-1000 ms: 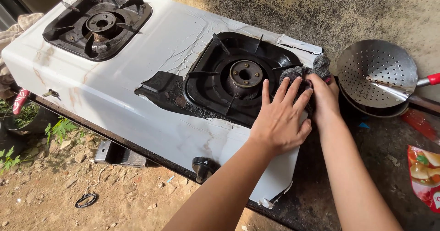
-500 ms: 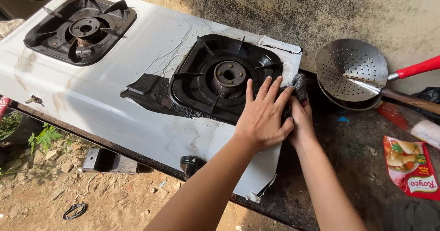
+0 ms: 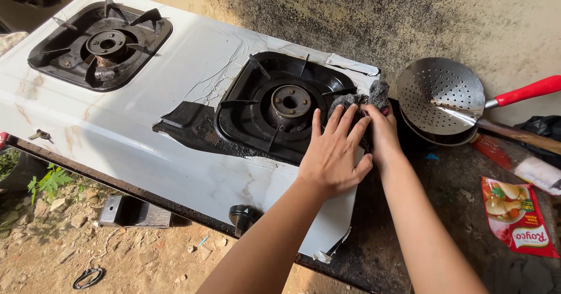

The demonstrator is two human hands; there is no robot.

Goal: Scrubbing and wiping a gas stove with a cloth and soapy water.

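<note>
- Scrubbing at the stove's [image 3: 193,66] right edge, right hand [image 3: 383,136] has its grip closed on a grey scouring pad [image 3: 365,98].
- Left hand [image 3: 334,157] lies flat, grip open, on the right burner [image 3: 289,101] rim, still black with grime; most cleaning looks left.

A makeshift outdoor home kitchen, apparently: a two-burner gas stove [image 3: 175,95] centre frame, perforated skimmer [image 3: 441,95] at right, bare dirt ground [image 3: 70,241] lower left.

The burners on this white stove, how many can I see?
2. One burner sits at the far left end of the stove. The other burner is at the right end, just beside the left hand and the grey rag.
</note>
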